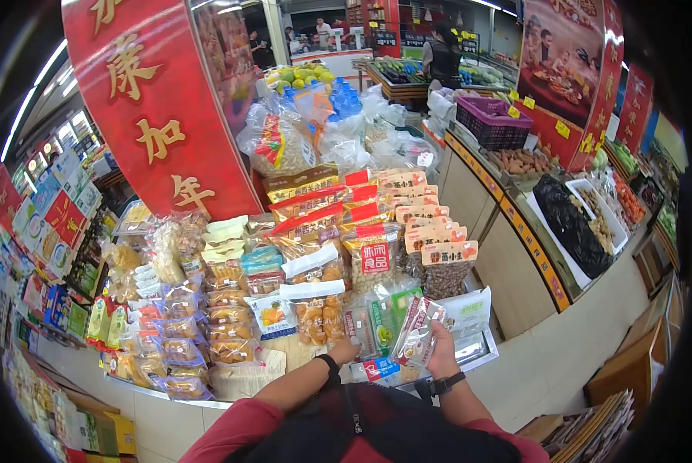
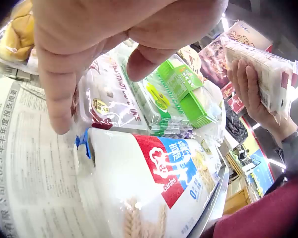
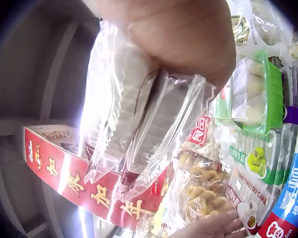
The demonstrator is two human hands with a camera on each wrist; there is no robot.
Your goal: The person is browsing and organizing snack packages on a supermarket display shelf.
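Observation:
My right hand (image 1: 442,353) grips two clear plastic-wrapped packs of cakes (image 1: 418,330) with dark red print, side by side and raised above the display. In the right wrist view the wrapped packs (image 3: 139,114) hang below the palm, their crimped ends showing. My left hand (image 1: 345,352) reaches low over the front of the display, fingers extended. Its fingertips are right at the edge of a white and dark red cake pack (image 2: 111,94). Next to that lies a green-printed cake pack (image 2: 159,99). In front is a white, red and blue Garden bag (image 2: 149,173).
Newspaper (image 2: 25,148) lines the display at the left. Bagged pastries (image 1: 321,320), stacked snack bags (image 1: 373,258) and red-capped nut bags (image 1: 307,220) rise behind. A tall red sign (image 1: 141,100) stands at back left. Vegetable counters (image 1: 516,162) run along the right, and cardboard (image 1: 585,432) lies lower right.

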